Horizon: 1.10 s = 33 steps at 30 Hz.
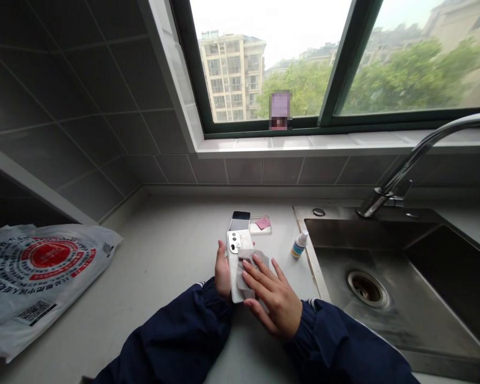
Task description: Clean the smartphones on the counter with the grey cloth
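Note:
My left hand (223, 273) grips a white phone (236, 250) by its left edge, camera side up, over the pale counter (164, 266). My right hand (272, 296) lies on the phone's back with its fingers pressing a small grey cloth (253, 260) against it. Both arms wear dark blue sleeves. A second, dark phone (240, 220) lies just behind the white one, and beside it sits a clear case (261, 225) with a pink piece in it. A small white dropper bottle (299, 245) with a blue and yellow label stands at the sink's left edge.
A steel sink (384, 320) with a round drain (367, 288) fills the right side, and a curved tap (416, 160) reaches over it. A white plastic bag (36, 277) with red print lies at the left. Grey tiled walls and a window sill (324, 143) stand behind.

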Each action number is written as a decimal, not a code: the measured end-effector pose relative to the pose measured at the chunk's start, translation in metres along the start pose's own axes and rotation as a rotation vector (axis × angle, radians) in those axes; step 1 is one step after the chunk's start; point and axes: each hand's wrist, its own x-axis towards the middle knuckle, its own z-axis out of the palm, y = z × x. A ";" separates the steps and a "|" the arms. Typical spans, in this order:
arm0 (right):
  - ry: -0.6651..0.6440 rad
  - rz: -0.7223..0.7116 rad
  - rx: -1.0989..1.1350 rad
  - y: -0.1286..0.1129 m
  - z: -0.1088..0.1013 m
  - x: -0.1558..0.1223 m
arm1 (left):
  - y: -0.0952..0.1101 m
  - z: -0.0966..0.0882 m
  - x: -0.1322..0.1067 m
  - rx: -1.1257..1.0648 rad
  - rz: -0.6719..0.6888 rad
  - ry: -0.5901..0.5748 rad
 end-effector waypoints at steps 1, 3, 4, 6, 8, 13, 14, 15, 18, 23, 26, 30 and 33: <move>0.003 -0.015 0.008 -0.001 -0.001 0.000 | 0.001 -0.001 0.000 0.000 0.004 0.012; 0.005 -0.043 0.014 -0.002 -0.002 0.001 | 0.004 -0.002 0.001 0.000 0.007 0.044; 0.006 -0.055 0.015 -0.002 -0.002 0.001 | 0.005 -0.003 0.001 0.004 0.011 0.063; 0.018 -0.079 0.017 -0.004 -0.001 0.001 | 0.008 -0.002 0.000 0.026 0.019 0.100; 0.048 -0.097 0.022 -0.004 0.000 0.002 | 0.011 -0.002 -0.001 0.046 0.024 0.126; 0.172 -0.129 0.009 -0.002 0.003 0.003 | 0.014 -0.003 -0.001 0.045 -0.008 0.117; 0.190 -0.125 0.003 -0.001 0.003 0.003 | 0.014 -0.003 -0.001 0.049 -0.017 0.106; 0.203 -0.118 0.000 0.000 0.003 0.003 | 0.014 -0.004 0.000 0.051 -0.022 0.094; 0.225 -0.098 -0.005 0.002 0.001 0.004 | 0.013 -0.006 0.000 0.051 -0.031 0.066; 0.234 -0.099 0.002 0.002 0.000 0.004 | 0.013 -0.011 0.002 0.026 -0.052 0.017; 0.270 -0.085 0.030 0.003 0.001 0.004 | 0.014 -0.014 0.002 0.010 -0.070 -0.009; 0.334 -0.070 0.100 0.003 0.003 0.002 | 0.014 -0.015 0.002 -0.004 -0.085 -0.037; 0.368 -0.053 0.172 0.002 0.005 0.001 | 0.013 -0.017 0.002 0.009 -0.084 -0.048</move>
